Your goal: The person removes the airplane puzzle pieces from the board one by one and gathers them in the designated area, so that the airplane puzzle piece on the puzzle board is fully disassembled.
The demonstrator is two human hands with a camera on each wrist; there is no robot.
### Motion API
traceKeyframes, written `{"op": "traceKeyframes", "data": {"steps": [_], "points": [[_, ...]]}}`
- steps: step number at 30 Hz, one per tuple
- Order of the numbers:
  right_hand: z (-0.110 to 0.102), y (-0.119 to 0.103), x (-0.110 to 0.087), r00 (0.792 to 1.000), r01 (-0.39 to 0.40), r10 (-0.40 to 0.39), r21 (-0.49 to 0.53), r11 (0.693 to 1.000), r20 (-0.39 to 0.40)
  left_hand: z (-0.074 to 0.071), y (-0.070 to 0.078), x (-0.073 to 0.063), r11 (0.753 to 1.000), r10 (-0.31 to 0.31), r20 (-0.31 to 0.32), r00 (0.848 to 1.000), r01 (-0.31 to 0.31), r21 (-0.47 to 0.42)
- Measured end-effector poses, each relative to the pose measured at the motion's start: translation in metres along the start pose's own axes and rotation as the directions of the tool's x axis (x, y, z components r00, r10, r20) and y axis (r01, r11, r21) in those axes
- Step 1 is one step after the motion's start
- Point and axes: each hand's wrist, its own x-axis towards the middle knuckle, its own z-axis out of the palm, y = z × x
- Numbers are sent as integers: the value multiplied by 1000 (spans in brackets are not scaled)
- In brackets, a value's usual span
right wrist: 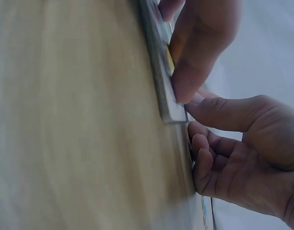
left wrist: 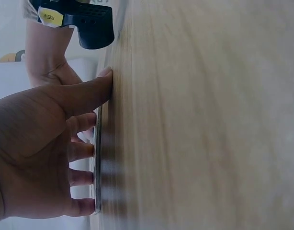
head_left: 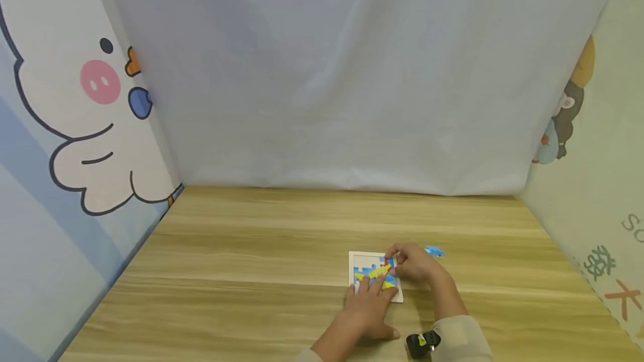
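Head view: puzzle frame (head_left: pixel 369 253) being pressed by a spread-out left hand (head_left: pixel 369 309)
Right hand (head_left: pixel 415 264): being held at frame's right edge, pinching can't be told tbh

The flat, white-framed puzzle (head_left: pixel 374 271) lies on the worktop (head_left: pixel 241 267), partly filled in blue, yellow and red, pale at upper left; a mostly blue loose part (head_left: pixel 434 251) lies to its right.

Tabletop (head_left: pixel 241 256): wood-grain finish, smooth, slt. sheen. Backdrop (head_left: pixel 327 94): creased sheet, soft sheen, cloth or plastic unclear. Puzzle tray (head_left: pixel 351 268): smooth matt rim, card or wood unclear. R wrist cam (left wrist: pixel 96 29): blk plastic, mostly matt. R sleeve (head_left: pixel 462 338): matt cloth. L wall (head_left: pixel 35 239): smooth matt print.
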Motion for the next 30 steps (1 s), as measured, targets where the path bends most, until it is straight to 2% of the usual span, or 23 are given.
{"op": "traceKeyframes", "data": {"steps": [6,12,19,30], "points": [[0,-4,0,999,-26,25,28,999,29,1,0,-1,1000,0,8,1000,1,-15],[-2,-4,-1,1000,-12,9,83,997,29,0,1,0,1000,3,3,1000,-3,-19],[-1,-4,-1,999,-2,6,104,995,-42,-2,0,0,1000,3,-10,1000,-3,-13],[2,-3,-9,996,24,0,280,960,-88,0,-1,0,1000,15,-8,1000,-15,-20]]}}
